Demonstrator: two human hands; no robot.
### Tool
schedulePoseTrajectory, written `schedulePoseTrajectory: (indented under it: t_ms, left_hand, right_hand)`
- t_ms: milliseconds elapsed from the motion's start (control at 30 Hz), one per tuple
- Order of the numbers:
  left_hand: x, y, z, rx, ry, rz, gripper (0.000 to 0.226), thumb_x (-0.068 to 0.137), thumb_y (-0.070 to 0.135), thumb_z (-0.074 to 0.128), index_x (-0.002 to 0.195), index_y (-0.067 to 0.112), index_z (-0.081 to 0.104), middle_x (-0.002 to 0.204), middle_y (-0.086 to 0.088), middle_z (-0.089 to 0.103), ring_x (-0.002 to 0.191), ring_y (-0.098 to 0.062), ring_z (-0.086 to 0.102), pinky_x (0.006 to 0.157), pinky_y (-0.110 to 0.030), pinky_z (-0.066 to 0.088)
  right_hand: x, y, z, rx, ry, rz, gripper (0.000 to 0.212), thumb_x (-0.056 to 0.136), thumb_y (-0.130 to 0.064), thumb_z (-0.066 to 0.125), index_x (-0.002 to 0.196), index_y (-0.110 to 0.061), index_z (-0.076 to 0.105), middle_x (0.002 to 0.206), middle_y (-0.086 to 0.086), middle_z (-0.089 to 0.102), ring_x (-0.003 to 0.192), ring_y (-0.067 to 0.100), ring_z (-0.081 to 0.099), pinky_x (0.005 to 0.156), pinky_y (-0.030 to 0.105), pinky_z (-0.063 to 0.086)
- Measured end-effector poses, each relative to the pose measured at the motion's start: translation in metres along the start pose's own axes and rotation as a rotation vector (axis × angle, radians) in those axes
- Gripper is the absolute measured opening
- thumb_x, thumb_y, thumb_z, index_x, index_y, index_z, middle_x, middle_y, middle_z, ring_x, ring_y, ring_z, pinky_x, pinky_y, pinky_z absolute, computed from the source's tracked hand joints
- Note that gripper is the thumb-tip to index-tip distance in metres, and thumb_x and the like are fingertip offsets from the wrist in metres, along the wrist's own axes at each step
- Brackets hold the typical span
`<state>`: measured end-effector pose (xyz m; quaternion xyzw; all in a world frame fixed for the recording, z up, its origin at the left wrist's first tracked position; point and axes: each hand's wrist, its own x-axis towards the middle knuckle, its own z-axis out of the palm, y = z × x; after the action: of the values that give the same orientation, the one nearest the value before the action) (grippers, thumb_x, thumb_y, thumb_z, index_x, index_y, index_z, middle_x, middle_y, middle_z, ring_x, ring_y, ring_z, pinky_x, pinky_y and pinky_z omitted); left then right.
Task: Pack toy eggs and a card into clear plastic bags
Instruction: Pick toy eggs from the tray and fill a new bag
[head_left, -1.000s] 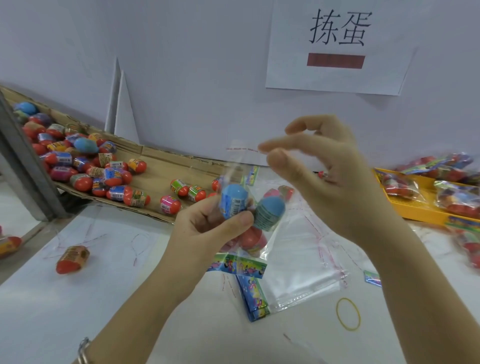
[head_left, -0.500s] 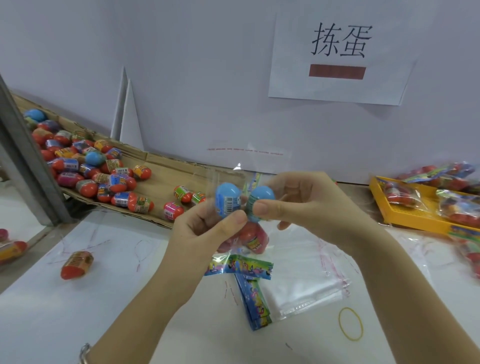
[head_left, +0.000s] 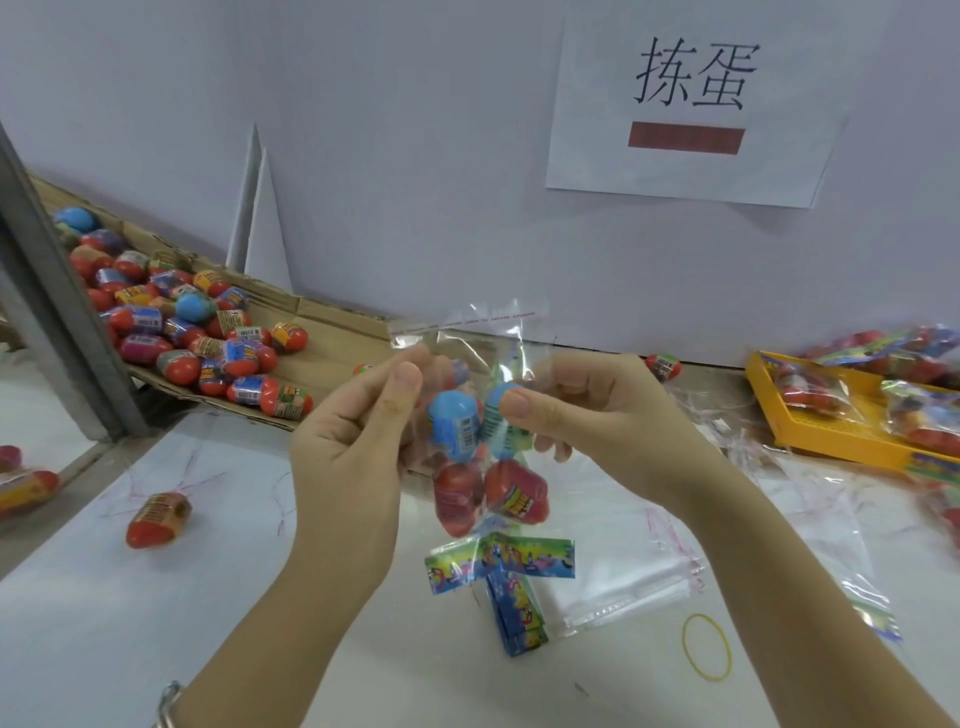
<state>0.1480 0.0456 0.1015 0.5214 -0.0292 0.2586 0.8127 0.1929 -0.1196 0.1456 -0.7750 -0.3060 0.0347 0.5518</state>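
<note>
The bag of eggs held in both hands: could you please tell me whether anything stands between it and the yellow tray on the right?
Nothing upright does. The left hand and right hand hold the bag above the table; toward the yellow tray only flat empty clear bags lie there.

A bag (head_left: 467, 325) of eggs (head_left: 457, 428) hangs between the left hand (head_left: 353, 457) and right hand (head_left: 613, 426), over cards (head_left: 498, 561) on the tabletop (head_left: 156, 623). Loose eggs (head_left: 182, 332) lie behind the left hand; packed bags (head_left: 810, 389) fill a tray (head_left: 831, 447) beyond the right hand.
</note>
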Motion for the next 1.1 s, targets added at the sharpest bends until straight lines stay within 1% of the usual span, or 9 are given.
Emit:
schedulePoseTrajectory:
  t_ms: [233, 300, 367, 467, 567, 633, 733, 900, 1100]
  left_hand:
    - [-0.002, -0.004, 0.001, 0.089, 0.148, 0.087, 0.022, 0.08, 0.031, 0.06, 0.095, 0.021, 0.073, 0.086, 0.006, 0.076, 0.08, -0.012, 0.073, 0.061, -0.023, 0.058]
    - [-0.005, -0.005, 0.001, 0.186, 0.163, 0.153, 0.021, 0.084, 0.031, 0.059, 0.097, 0.024, 0.072, 0.086, 0.009, 0.076, 0.082, -0.013, 0.073, 0.064, -0.026, 0.06]
    - [-0.008, -0.003, 0.002, 0.263, 0.149, 0.217, 0.019, 0.087, 0.03, 0.058, 0.099, 0.027, 0.072, 0.085, 0.012, 0.075, 0.08, -0.013, 0.073, 0.065, -0.027, 0.06]
    - [-0.014, -0.004, 0.005, 0.348, 0.099, 0.3, 0.018, 0.091, 0.03, 0.061, 0.102, 0.038, 0.073, 0.081, 0.015, 0.074, 0.076, -0.013, 0.072, 0.065, -0.03, 0.061]
    - [-0.021, -0.007, 0.007, 0.451, 0.074, 0.398, 0.026, 0.092, 0.025, 0.059, 0.107, 0.043, 0.07, 0.071, -0.002, 0.068, 0.065, -0.029, 0.065, 0.058, -0.038, 0.059]
    - [-0.022, -0.01, 0.007, 0.538, 0.06, 0.468, 0.025, 0.092, 0.025, 0.061, 0.114, 0.037, 0.065, 0.06, 0.006, 0.06, 0.057, -0.023, 0.06, 0.054, -0.031, 0.056]
    - [-0.021, -0.01, 0.007, 0.7, 0.023, 0.583, 0.029, 0.091, 0.024, 0.055, 0.12, 0.02, 0.059, 0.053, 0.024, 0.046, 0.05, 0.005, 0.045, 0.051, -0.003, 0.036]
    - [-0.018, -0.009, 0.002, 0.84, -0.031, 0.749, 0.03, 0.09, 0.016, 0.055, 0.119, 0.012, 0.055, 0.054, 0.009, 0.048, 0.055, -0.002, 0.038, 0.05, -0.007, 0.034]
    - [-0.02, -0.011, 0.004, 0.84, -0.051, 0.806, 0.026, 0.09, 0.015, 0.054, 0.116, 0.017, 0.056, 0.055, 0.009, 0.053, 0.055, -0.005, 0.04, 0.051, -0.005, 0.034]
  right_hand:
    - [0.0, 0.0, 0.004, -0.096, 0.068, 0.019, 0.03, 0.065, -0.062, 0.063, 0.08, -0.037, 0.07, 0.07, -0.01, 0.066, 0.06, 0.012, 0.058, 0.056, 0.02, 0.047]
    - [-0.001, -0.001, 0.008, -0.197, 0.235, -0.046, 0.038, 0.071, -0.057, 0.065, 0.104, -0.039, 0.063, 0.081, -0.008, 0.061, 0.064, 0.015, 0.056, 0.06, 0.021, 0.047]
    - [-0.002, -0.004, 0.014, -0.341, 0.427, -0.259, 0.037, 0.079, -0.042, 0.073, 0.112, -0.03, 0.061, 0.083, -0.01, 0.055, 0.065, 0.005, 0.048, 0.063, 0.015, 0.041]
    - [-0.005, -0.013, 0.026, -0.555, 0.509, -0.523, 0.013, 0.085, -0.023, 0.069, 0.096, -0.018, 0.073, 0.081, -0.006, 0.06, 0.071, 0.002, 0.053, 0.068, 0.017, 0.044]
    - [-0.005, -0.015, 0.033, -0.744, 0.489, -0.586, 0.013, 0.089, -0.02, 0.065, 0.095, -0.017, 0.076, 0.084, 0.0, 0.068, 0.074, 0.022, 0.06, 0.07, 0.038, 0.05]
    - [-0.006, -0.015, 0.033, -0.797, 0.488, -0.596, 0.013, 0.09, -0.019, 0.065, 0.095, -0.016, 0.077, 0.086, 0.0, 0.07, 0.074, 0.024, 0.062, 0.069, 0.043, 0.049]
    - [-0.006, -0.013, 0.029, -0.886, 0.521, -0.64, 0.014, 0.091, -0.021, 0.064, 0.09, -0.016, 0.077, 0.084, -0.001, 0.071, 0.07, 0.024, 0.061, 0.065, 0.042, 0.048]
    - [-0.004, -0.014, 0.028, -1.054, 0.59, -0.748, 0.019, 0.09, -0.018, 0.063, 0.075, -0.015, 0.074, 0.072, -0.001, 0.068, 0.061, 0.025, 0.058, 0.06, 0.036, 0.042]
    - [-0.003, -0.014, 0.026, -1.089, 0.636, -0.744, 0.024, 0.088, -0.012, 0.058, 0.066, -0.013, 0.068, 0.064, 0.001, 0.063, 0.058, 0.025, 0.055, 0.062, 0.036, 0.042]
